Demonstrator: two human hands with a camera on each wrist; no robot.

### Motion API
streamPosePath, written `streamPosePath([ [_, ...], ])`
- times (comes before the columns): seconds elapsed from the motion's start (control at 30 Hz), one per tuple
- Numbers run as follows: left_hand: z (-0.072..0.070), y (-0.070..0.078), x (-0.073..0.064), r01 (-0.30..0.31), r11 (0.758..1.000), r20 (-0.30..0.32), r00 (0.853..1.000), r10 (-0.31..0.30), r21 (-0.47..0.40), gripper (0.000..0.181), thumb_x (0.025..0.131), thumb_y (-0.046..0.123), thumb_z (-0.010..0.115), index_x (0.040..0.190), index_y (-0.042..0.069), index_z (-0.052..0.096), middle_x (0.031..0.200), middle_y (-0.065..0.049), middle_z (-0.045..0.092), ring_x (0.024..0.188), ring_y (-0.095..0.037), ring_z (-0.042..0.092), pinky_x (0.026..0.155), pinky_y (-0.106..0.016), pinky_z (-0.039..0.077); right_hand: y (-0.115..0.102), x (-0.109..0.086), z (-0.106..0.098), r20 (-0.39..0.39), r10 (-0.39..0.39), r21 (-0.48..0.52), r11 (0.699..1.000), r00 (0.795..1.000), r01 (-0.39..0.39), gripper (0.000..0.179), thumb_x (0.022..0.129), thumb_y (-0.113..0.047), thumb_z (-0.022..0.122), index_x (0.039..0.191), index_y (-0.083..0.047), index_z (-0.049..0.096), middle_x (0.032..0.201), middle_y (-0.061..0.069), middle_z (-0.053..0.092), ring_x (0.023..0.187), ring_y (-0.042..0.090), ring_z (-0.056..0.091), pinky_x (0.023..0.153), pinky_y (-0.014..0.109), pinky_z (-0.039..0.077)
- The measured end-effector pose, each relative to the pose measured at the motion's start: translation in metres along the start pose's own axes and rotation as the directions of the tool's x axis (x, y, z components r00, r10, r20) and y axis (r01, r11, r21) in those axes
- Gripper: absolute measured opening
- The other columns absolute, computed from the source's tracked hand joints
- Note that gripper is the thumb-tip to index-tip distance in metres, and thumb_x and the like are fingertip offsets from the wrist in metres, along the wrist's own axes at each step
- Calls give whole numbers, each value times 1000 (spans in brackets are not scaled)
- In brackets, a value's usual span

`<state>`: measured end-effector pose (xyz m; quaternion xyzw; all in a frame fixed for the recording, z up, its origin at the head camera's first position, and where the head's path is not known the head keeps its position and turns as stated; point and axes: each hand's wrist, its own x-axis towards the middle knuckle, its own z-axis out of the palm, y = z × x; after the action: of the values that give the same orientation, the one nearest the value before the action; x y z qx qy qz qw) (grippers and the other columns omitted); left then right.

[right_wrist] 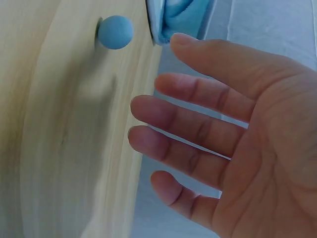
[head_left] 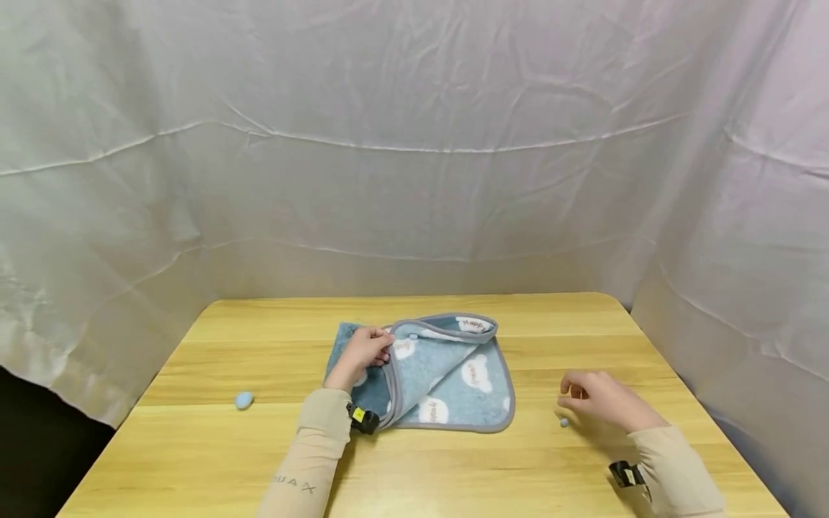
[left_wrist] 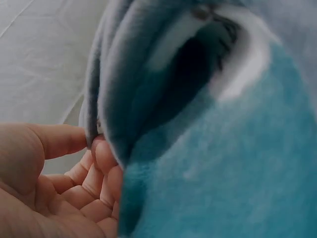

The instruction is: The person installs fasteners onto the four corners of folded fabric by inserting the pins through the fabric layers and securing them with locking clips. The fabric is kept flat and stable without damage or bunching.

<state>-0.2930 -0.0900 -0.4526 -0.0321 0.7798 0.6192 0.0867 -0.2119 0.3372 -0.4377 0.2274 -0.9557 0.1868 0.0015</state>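
At the bottom edge of the head view are two beige sleeves (head_left: 304,457), the left one with dark lettering, and a small black camera (head_left: 627,474) at each wrist.

Just beyond, at lower right, the right hand (head_left: 605,397) is above the table (head_left: 453,475), its fingers loosely bent and the thumb clear of them. It has hold of nothing. A small blue ball (head_left: 564,422) lies on the wood just below its fingertips; the right wrist view puts this ball at upper left — apart from the thumb and fingers.

Slightly farther off, at left of the frame, a larger blue lump (head_left: 244,401) lies on the table, well apart from both hands.

The cloth (head_left: 479,396) lies just below the middle of the frame, blue with white lettered patches and a grey border, one part folded over another. The left hand (head_left: 368,349) is at its left part, pinching the grey border between thumb and index finger; the left wrist view shows this grip at left, with the other fingers curled beneath.

Behind the table's far edge, pale creased curtains (head_left: 414,180) fill the upper frame and both sides.
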Motion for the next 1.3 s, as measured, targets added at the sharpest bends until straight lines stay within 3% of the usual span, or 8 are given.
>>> streamPosePath([
  [0.17,-2,7,-8,-66,994,-90,993,74,87,16,96,19,61,103,5,59,83,-7,58,69,-18,55,61,-28,46,1,1,-1,24,-26,31,999,999,25,13,86,-24,73,82,-21,61,68,-12,52,61,-4,43,56,20,39],
  [0.3,-2,18,-21,-170,961,-116,973,198,216,19,95,23,63,104,7,59,83,-7,56,69,-20,51,60,-29,42,1,1,1,56,-37,42,999,998,35,16,84,-22,75,80,-21,60,67,-13,52,61,-4,43,56,19,39],
  [0.47,7,36,-38,-313,892,-47,937,346,326,14,94,21,65,100,9,62,82,-6,58,68,-16,48,59,-28,40,-3,-2,3,96,2,65,998,995,-8,18,81,-23,76,78,-21,59,68,-12,53,63,-2,44,57,20,39],
  [0.67,34,50,-53,-463,799,154,885,439,384,8,93,16,65,98,11,63,81,-3,61,68,-12,52,61,-25,43,-8,-4,3,145,15,115,993,989,-32,14,79,-14,75,81,-20,62,71,-9,57,64,2,48,58,21,41],
  [0.8,56,48,-60,-525,732,313,850,424,434,10,94,15,64,102,10,64,83,0,61,72,-8,53,64,-23,45,-6,-2,3,164,-47,126,992,985,26,15,78,-9,75,84,-19,65,74,-10,60,66,-1,48,59,20,42],
  [1.0,85,39,-67,-557,679,486,812,322,479,16,92,15,67,107,9,65,84,3,62,69,-4,53,64,-21,46,-2,0,5,188,-112,129,988,976,88,14,80,-8,75,81,-17,65,73,-12,59,66,-4,46,59,20,42],
  [1.2,105,30,-73,-624,529,594,763,254,575,16,89,18,71,104,15,70,83,6,67,72,0,56,70,-17,46,-3,1,6,185,-165,107,983,969,147,17,80,-5,75,78,-17,63,72,-13,59,66,-5,45,59,20,42],
  [1.3,110,27,-76,-641,495,638,742,205,586,16,88,19,73,103,17,71,87,6,68,76,0,56,73,-17,46,-3,1,6,190,-178,108,981,965,160,18,80,-4,75,77,-17,63,72,-14,59,66,-6,45,59,19,42],
])
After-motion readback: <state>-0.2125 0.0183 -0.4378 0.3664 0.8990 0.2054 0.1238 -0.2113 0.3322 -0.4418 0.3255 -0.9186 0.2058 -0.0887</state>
